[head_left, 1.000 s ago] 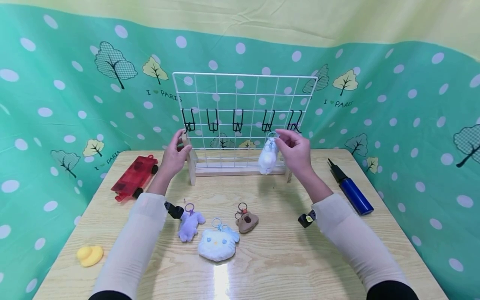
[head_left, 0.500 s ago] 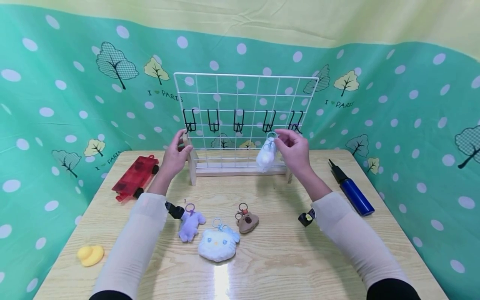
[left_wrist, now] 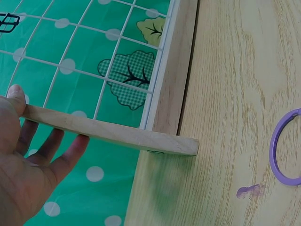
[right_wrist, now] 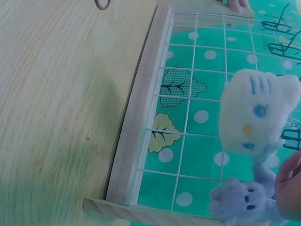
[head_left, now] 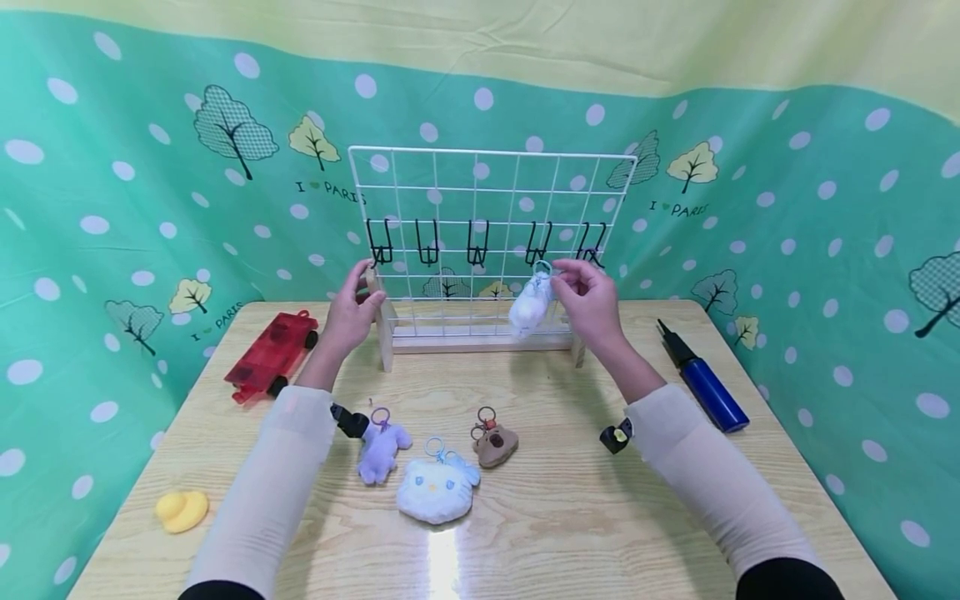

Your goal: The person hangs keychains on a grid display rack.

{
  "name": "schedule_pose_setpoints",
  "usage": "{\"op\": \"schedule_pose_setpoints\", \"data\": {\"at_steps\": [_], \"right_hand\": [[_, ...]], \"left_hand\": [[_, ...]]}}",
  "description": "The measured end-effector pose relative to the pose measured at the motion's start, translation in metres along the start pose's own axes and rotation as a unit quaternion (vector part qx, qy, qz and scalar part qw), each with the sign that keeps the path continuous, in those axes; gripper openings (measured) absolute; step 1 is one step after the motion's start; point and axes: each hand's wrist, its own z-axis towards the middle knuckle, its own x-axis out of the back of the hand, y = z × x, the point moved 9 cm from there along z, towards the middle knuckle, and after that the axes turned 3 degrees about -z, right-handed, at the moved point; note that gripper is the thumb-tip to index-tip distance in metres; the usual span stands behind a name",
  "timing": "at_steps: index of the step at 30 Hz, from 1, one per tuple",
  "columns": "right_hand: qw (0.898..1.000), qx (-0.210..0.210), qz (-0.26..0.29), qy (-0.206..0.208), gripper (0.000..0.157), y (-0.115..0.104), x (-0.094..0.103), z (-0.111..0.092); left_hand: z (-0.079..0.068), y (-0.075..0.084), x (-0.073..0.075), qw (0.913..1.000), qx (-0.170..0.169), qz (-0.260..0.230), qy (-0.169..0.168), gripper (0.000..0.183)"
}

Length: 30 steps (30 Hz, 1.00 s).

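My right hand (head_left: 590, 298) pinches the ring end of a white cat plush keychain (head_left: 529, 310), which hangs tilted before the wire grid rack (head_left: 492, 152), its ring near a black hook (head_left: 537, 243). In the right wrist view the cat's face (right_wrist: 256, 113) shows blue eyes and a yellow nose. A lavender plush (right_wrist: 240, 200) appears there beside the fingers, hidden from the head view. My left hand (head_left: 350, 312) grips the rack's left wooden post (left_wrist: 113, 131), thumb on one side and fingers on the other.
On the table lie a purple plush keychain (head_left: 380, 454), another white cat keychain (head_left: 433, 492) and a brown one (head_left: 496, 445). A red toy car (head_left: 272, 357) and yellow duck (head_left: 182, 511) are at left, a blue hand pump (head_left: 708, 387) at right.
The white cat plush has swung left and slightly up beneath my right hand, with its ring a little higher near the hook. My left hand stays on the post.
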Motion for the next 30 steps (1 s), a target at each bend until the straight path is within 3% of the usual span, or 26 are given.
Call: {"op": "schedule_pose_setpoints", "data": {"at_steps": [6, 17, 30], "right_hand": [[1.000, -0.013, -0.003, -0.004, 0.028, 0.027, 0.001, 0.003], [0.999, -0.016, -0.006, -0.027, 0.023, 0.046, 0.007, -0.009], [0.995, -0.043, -0.011, -0.090, 0.019, 0.072, -0.017, -0.032]], "left_hand": [[0.000, -0.002, -0.001, 1.0000, 0.004, -0.001, -0.002, 0.063], [0.001, -0.001, 0.000, 1.0000, 0.005, 0.003, 0.000, 0.063], [0.001, -0.001, 0.000, 1.0000, 0.001, -0.002, -0.001, 0.063]]}}
